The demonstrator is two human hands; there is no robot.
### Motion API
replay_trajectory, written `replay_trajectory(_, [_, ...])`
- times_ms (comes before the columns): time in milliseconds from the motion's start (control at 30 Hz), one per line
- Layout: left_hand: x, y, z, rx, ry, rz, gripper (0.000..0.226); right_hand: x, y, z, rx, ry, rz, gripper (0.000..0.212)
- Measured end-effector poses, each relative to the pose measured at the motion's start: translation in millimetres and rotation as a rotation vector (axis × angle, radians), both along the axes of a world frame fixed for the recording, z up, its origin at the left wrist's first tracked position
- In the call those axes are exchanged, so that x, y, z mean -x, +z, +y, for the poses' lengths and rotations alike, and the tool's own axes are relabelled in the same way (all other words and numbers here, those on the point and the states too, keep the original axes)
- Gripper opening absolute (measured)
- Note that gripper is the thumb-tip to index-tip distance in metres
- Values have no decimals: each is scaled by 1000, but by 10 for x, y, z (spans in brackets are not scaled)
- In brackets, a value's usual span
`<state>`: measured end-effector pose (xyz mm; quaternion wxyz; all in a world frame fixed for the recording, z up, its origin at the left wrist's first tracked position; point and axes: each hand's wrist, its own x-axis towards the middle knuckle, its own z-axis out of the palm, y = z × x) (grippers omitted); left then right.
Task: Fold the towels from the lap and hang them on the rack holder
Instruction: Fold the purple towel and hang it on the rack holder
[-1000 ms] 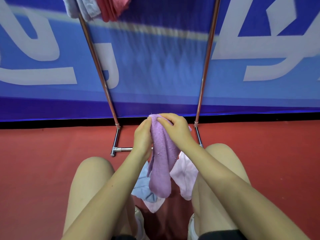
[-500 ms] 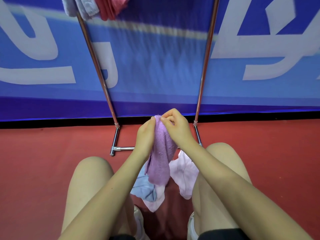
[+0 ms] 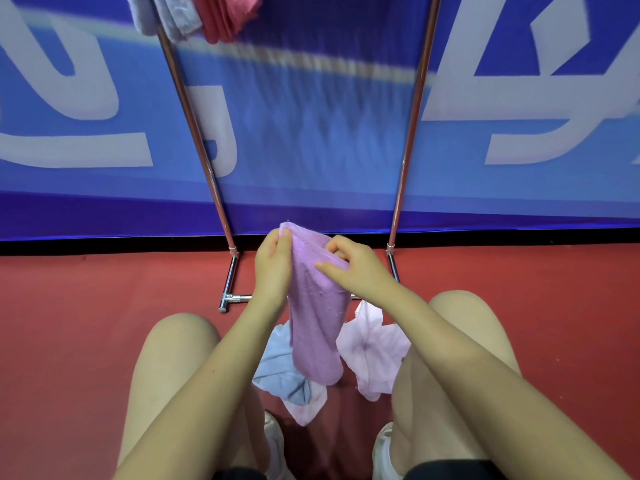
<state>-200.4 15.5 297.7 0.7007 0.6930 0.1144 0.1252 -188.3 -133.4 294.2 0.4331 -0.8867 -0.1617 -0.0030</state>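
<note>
Purple towel (image 3: 317,327) pinched at top edge by both hands: left (image 3: 273,268), right (image 3: 356,268), hanging between knees

Even, bright, diffuse light; no hard shadows, only soft shading between the knees. Blue banner (image 3: 311,133) smeared by vertical motion blur, lettering edges soft. Rack poles (image 3: 194,133) splay outward toward the top: wide-angle distortion. Faint specular streak along the poles. Hands and purple towel (image 3: 315,323) fairly sharp.

Two hands (image 3: 273,268) (image 3: 360,271), one purple towel (image 3: 315,327), two towels on the lap, pale pink (image 3: 374,355) and blue (image 3: 277,368), three hung towels (image 3: 194,15), one rack (image 3: 201,140).
</note>
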Motion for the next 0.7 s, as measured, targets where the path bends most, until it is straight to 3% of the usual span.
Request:
replay_trajectory(67, [-13, 26, 48, -29, 15, -26, 28, 26, -18, -63, 244, 7, -76, 25])
replay_trajectory(133, [-10, 41, 56, -120, 4, -64, 28, 58, -27, -109, 351, 6, -138, 26])
replay_trajectory(333, [-24, 6, 88, -168, 44, -76, 27, 29, -25, -290, 336, -73, -309, 17])
replay_trajectory(533, [-32, -5, 24, -174, -3, -86, 22, -1, -19, -342, 394, -227, -238, 56])
replay_trajectory(700, [-5, 3, -20, -111, -91, -45, 25, -32, -53, -369, 383, -339, -362, 18])
